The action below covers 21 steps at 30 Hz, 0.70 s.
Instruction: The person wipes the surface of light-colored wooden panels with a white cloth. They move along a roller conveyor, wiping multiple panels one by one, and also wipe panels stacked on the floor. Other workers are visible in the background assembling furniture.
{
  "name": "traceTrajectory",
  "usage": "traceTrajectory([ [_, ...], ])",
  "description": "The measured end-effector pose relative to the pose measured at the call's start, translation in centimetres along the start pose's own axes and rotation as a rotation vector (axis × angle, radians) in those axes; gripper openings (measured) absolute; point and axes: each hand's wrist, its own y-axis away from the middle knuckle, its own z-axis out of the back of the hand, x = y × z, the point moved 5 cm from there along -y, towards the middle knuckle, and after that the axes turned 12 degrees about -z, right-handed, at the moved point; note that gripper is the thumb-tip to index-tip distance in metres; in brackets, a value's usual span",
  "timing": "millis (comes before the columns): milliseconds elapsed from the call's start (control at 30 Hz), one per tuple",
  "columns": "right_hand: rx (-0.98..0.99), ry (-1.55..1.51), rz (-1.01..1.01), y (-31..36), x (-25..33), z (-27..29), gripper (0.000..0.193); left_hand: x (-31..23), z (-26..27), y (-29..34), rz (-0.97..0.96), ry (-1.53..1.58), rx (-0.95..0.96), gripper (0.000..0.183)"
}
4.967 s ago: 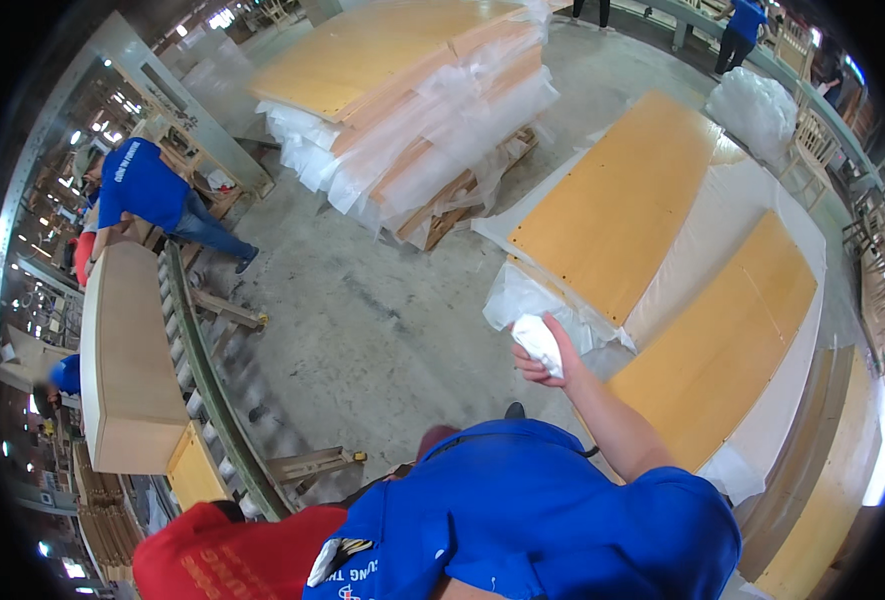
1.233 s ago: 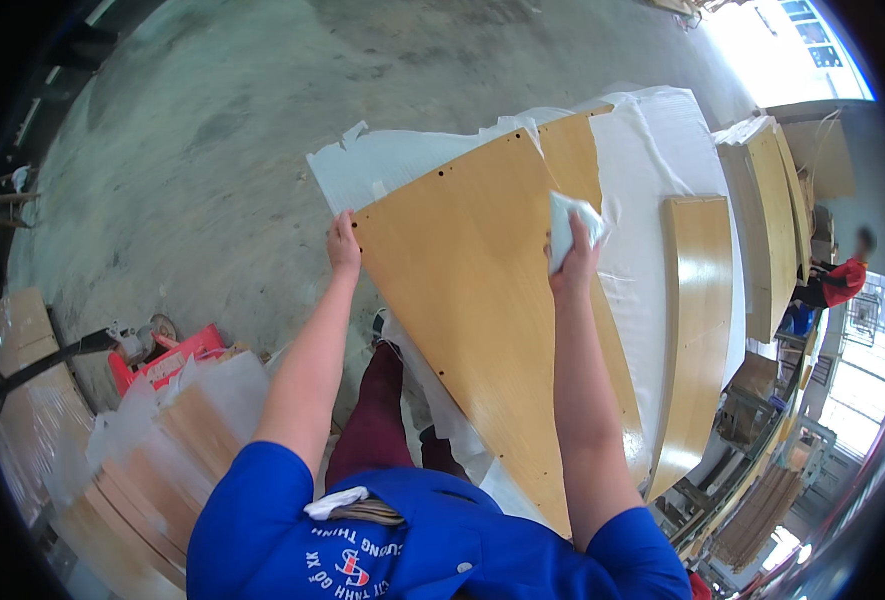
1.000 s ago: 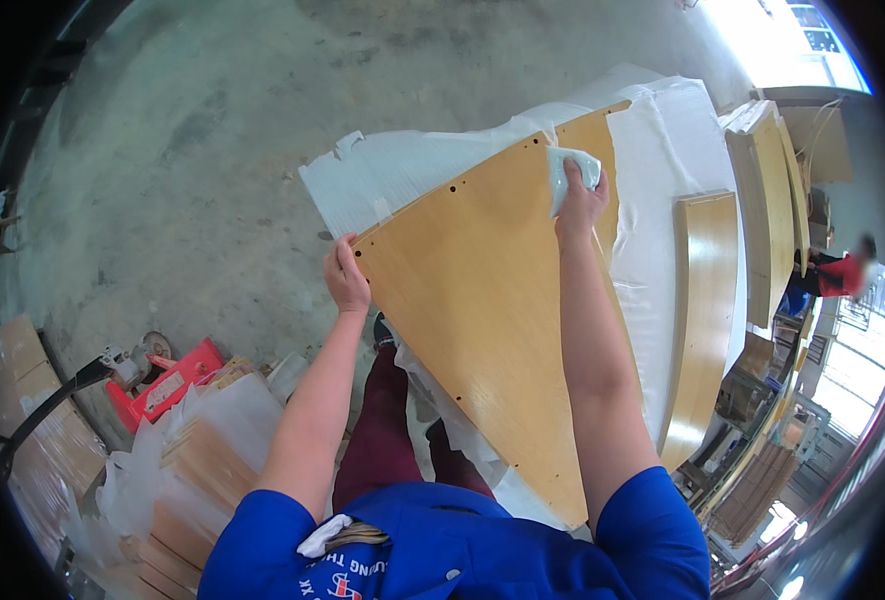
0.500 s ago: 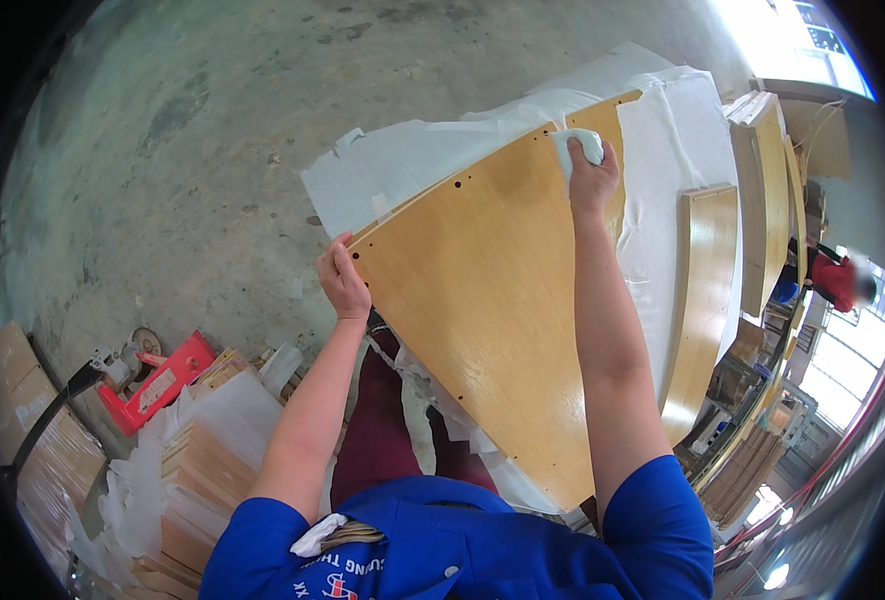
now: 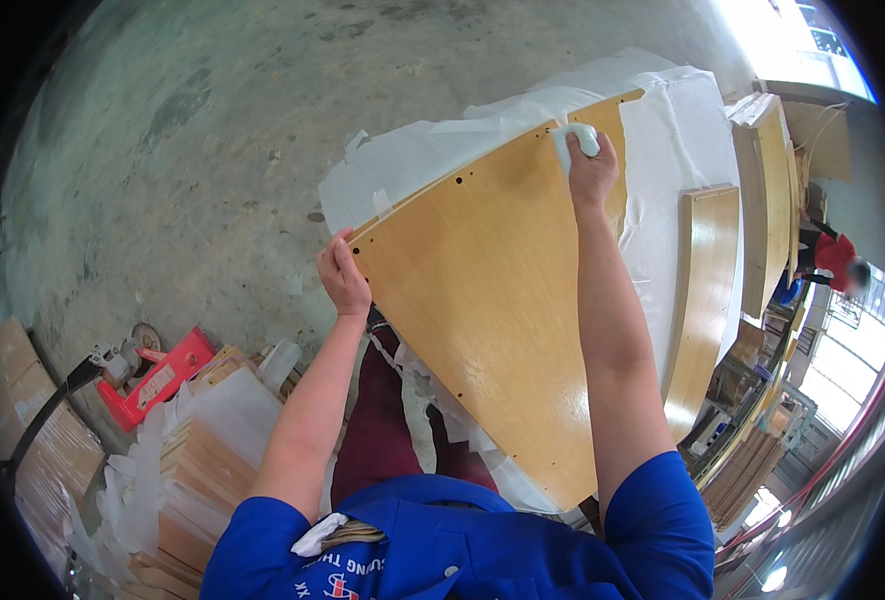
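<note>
A large varnished wooden panel (image 5: 462,290), with small dark holes along its edges, lies in front of me over white foam sheeting (image 5: 392,185). My left hand (image 5: 343,278) is closed on the panel's left corner, with the fingers curled at its edge. Bunched in my right hand (image 5: 592,175) is a white cloth (image 5: 584,140), which rests at the panel's far edge. Just beyond that edge, part of another wooden panel (image 5: 607,115) shows. Most of the underside of the panel is hidden.
On the right, a narrow wooden board (image 5: 704,290) lies on the foam, with stacked boards (image 5: 765,200) beyond. A red pallet jack (image 5: 157,380) and wrapped wood pieces (image 5: 212,455) are at lower left. Far right, a person in a red top (image 5: 835,262) stands by shelving.
The foam sheeting's left end has drawn in toward the right. My hands keep nearly the same places, the cloth shifting slightly. The person at far right has changed posture.
</note>
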Motion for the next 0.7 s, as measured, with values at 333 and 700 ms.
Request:
traceTrajectory([
  [333,0.105,-0.02,-0.026,3.1,1.7,-0.9,0.025,0.5,0.1,0.0,-0.016,0.018,-0.04,0.044],
  [700,0.277,-0.082,-0.051,9.5,3.7,-2.8,0.024,0.3,0.3,2.3,0.034,0.128,-0.198,0.044],
])
